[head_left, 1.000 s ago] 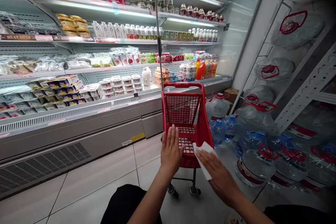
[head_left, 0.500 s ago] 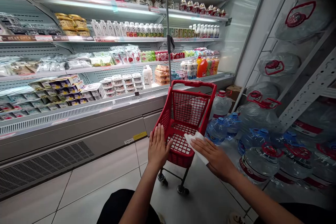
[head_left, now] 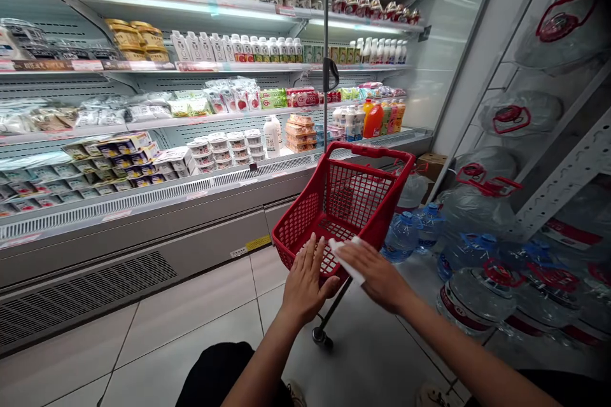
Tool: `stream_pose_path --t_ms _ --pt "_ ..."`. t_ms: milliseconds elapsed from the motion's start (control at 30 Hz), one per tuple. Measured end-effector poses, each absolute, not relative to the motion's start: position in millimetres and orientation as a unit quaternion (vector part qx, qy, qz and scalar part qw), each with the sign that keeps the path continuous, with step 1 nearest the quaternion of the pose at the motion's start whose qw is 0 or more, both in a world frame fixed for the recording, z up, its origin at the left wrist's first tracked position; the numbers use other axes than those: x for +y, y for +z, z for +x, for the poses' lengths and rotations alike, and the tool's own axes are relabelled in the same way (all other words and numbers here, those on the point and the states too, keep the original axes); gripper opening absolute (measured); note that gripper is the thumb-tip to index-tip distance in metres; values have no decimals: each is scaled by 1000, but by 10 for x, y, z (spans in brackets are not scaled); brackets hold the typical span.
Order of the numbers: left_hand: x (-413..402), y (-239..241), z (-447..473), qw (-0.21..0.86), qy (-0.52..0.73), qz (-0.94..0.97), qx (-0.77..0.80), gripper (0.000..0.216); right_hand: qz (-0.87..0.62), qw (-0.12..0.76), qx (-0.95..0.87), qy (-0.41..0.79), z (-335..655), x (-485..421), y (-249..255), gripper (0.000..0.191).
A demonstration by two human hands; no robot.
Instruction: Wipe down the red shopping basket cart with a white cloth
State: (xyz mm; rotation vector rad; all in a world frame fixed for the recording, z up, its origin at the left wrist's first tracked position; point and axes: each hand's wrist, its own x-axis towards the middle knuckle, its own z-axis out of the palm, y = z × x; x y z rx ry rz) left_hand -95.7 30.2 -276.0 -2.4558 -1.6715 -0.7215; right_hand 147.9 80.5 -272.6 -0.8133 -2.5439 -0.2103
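A small red shopping cart (head_left: 370,151) with a mesh basket stands in front of me, turned at an angle. My left hand (head_left: 305,286) lies over the basket's near rim, its fingers stretched out and its thumb apart, holding nothing. Close beside it, my right hand (head_left: 377,270) has a folded white cloth or tissue (head_left: 351,262) under its fingers at the basket's right near corner. Both hands hide part of the near rim. One caster (head_left: 322,337) shows below the basket; inside, only the mesh floor is visible.
An open refrigerated case (head_left: 214,178) with dairy cups, bottles and packets runs along the left and back. Large water bottles (head_left: 475,299) crowd the floor at right, below a metal rack (head_left: 563,181). My shoes are at the bottom edge, on pale tiles.
The cart has turned, its near end swinging left. My left hand has moved right and down, closer to my right hand, which has shifted slightly left with the cloth. The view has shifted slightly.
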Motion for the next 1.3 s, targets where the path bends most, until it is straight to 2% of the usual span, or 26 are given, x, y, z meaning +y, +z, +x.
stream_pose_path --t_ms 133,267,400,533,667,867,1033,1167,1300 --pt "385 -2791 -1072 55 -223 -796 -560 84 -346 250 -900 -89 1673 1095 -2695 71" --pt "448 -2804 -1116 67 -229 -771 -590 83 -355 272 -891 -72 1446 925 -2741 70" --pt "448 -2784 -1030 78 -249 -741 -619 91 -319 253 -911 -57 1039 546 -2785 79" --pt "398 -2750 -953 72 -264 -765 -584 88 -291 233 -925 -66 885 404 -2789 90" --pt "386 -2725 -1067 53 -268 -770 -577 86 -304 234 -918 -101 1208 651 -2766 82" --pt "458 -2681 -1378 47 -249 -743 -620 80 -418 254 -858 -159 2059 1073 -2635 74" --pt "485 -2652 -1252 92 -251 -715 -646 74 -437 265 -844 -162 1960 924 -2668 74" --pt "474 -2649 -893 137 -248 -779 -559 74 -397 257 -866 -163 1658 793 -2686 79" --pt "491 -2646 -778 168 -236 -793 -536 66 -361 227 -886 -181 1787 870 -2559 85"
